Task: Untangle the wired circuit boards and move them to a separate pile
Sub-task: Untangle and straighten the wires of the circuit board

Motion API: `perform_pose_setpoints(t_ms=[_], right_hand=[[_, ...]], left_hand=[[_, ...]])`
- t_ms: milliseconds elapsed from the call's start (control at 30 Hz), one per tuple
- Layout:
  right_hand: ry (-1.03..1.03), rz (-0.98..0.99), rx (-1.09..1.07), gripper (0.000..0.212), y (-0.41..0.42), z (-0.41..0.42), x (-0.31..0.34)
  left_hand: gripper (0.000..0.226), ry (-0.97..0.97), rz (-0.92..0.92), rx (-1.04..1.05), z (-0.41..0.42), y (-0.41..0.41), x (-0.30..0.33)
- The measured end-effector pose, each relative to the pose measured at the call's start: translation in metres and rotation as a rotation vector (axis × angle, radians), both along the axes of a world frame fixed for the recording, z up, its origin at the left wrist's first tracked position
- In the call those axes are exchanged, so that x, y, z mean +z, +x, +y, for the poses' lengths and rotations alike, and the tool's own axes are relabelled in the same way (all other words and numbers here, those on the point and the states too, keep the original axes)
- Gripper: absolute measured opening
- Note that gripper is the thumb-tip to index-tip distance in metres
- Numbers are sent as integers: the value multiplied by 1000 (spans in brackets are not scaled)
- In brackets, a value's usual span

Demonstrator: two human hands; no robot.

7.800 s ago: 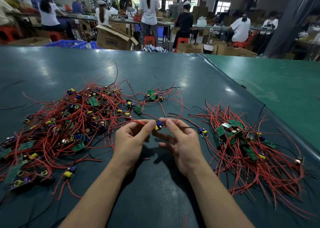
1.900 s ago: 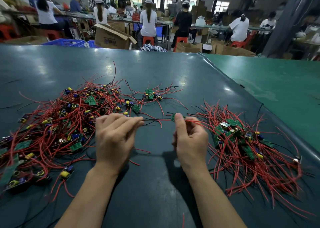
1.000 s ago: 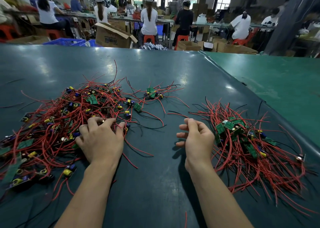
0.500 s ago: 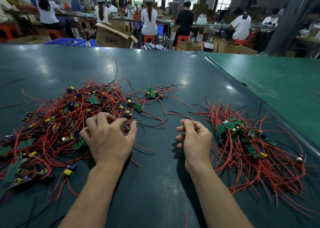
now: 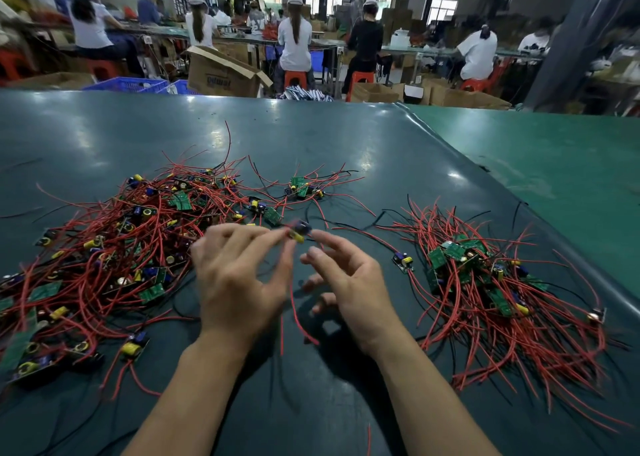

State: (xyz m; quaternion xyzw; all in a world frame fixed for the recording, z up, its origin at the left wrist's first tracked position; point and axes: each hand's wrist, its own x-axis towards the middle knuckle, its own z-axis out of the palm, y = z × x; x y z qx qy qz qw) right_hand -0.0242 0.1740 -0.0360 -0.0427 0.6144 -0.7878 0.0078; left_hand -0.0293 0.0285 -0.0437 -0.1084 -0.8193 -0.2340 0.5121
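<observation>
The broad desk (image 5: 311,136), covered in smooth, glossy dark-teal sheeting, carries everything. Toward its left edge sprawls the big tangled heap of small green circuit boards with thin red and black leads (image 5: 114,247), a loose mat of springy insulated wire studded with yellow and blue cylindrical parts. Toward the right edge lies the smaller sorted pile of the same wired boards (image 5: 491,289), its leads fanning out more in parallel.

Near the desk's middle, raised between the heaps, are both hands. The left hand (image 5: 239,282) pinches one small board with a yellow and a blue component (image 5: 299,232) at its fingertips, other fingers loosely spread. The right hand (image 5: 346,282) is half open, its forefinger reaching to the board; motion blur hides whether it grips. A red lead (image 5: 294,310) trails down from the board.

The board looks very light and rigid, its soldered leads probably fragile at the joints, so holding the board's edges and easing wires free should beat tugging.
</observation>
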Motion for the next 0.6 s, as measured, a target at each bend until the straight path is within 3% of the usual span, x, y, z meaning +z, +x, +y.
perform_pose_setpoints(t_ms=[67, 133, 233, 367, 433, 600], right_hand=[[-19, 46, 43, 37, 0, 0, 1], [40, 91, 17, 25, 1, 4, 3], [39, 60, -32, 10, 0, 7, 5], [-17, -14, -90, 9, -2, 7, 3], [-136, -61, -121, 9, -4, 8, 3], [-389, -179, -200, 9, -6, 14, 8]], left_hand=[[18, -67, -41, -153, 6, 3, -2], [20, -80, -87, -196, 9, 4, -2], [19, -2, -73, -113, 7, 1, -2], [23, 247, -33, 97, -1, -2, 0], [20, 302, -42, 69, -3, -1, 0], [3, 163, -457, -209, 6, -1, -7]])
